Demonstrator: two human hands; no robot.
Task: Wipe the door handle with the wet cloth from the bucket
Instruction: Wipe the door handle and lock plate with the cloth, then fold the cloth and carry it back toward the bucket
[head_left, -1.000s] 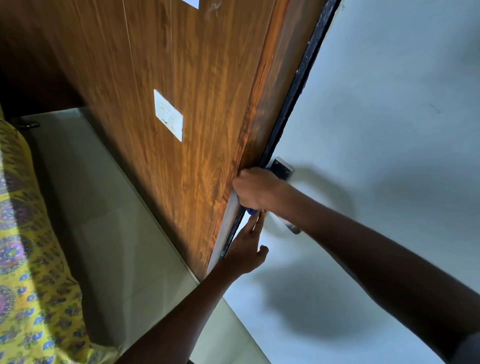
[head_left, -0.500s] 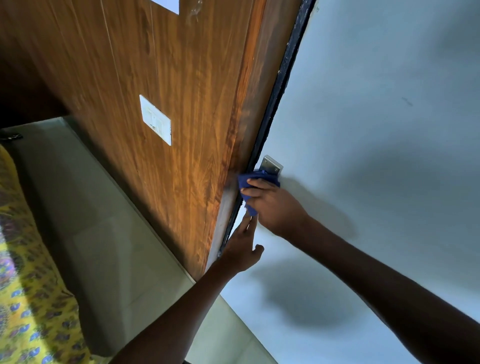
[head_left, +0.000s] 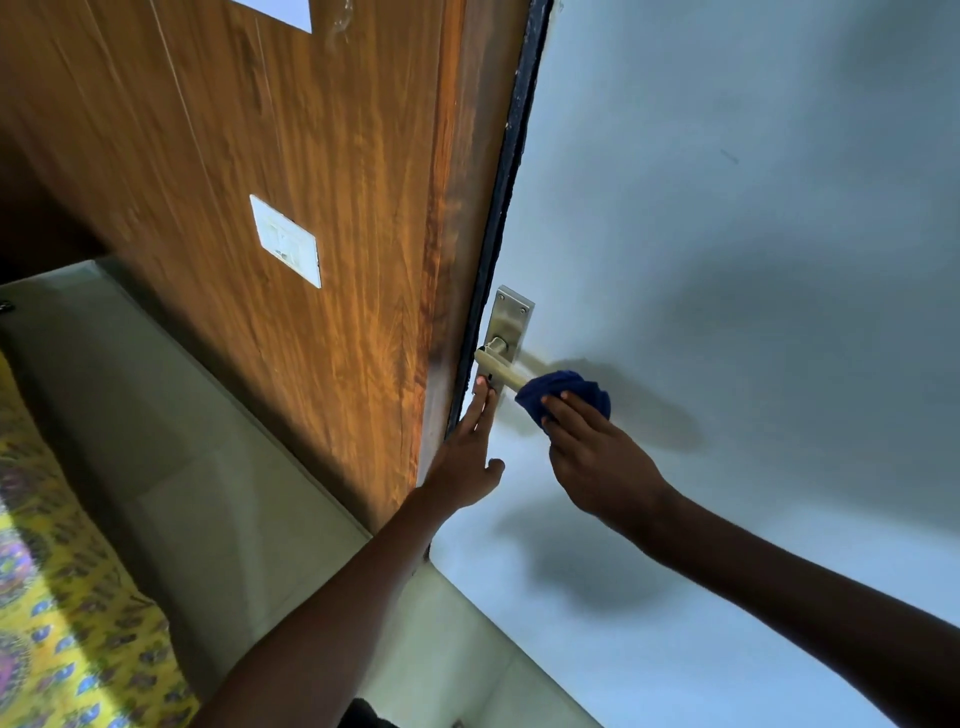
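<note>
A metal lever door handle (head_left: 496, 366) on a steel backplate (head_left: 510, 322) sits on the pale door, close to its dark edge. My right hand (head_left: 592, 457) grips a bunched blue cloth (head_left: 569, 395), which wraps the outer end of the lever. My left hand (head_left: 467, 452) lies flat with fingers stretched, its fingertips touching the door edge just below the handle. The far end of the lever is hidden under the cloth. No bucket is in view.
The pale door (head_left: 727, 260) fills the right side. A brown wooden panel (head_left: 260, 156) with a white switch plate (head_left: 285, 241) stands to the left. A light tiled floor (head_left: 156, 441) and yellow patterned fabric (head_left: 62, 623) lie at the lower left.
My right hand has slid the blue cloth from the backplate and door edge outward along the lever, uncovering the plate and the lever's base. My left hand stays at the door edge.
</note>
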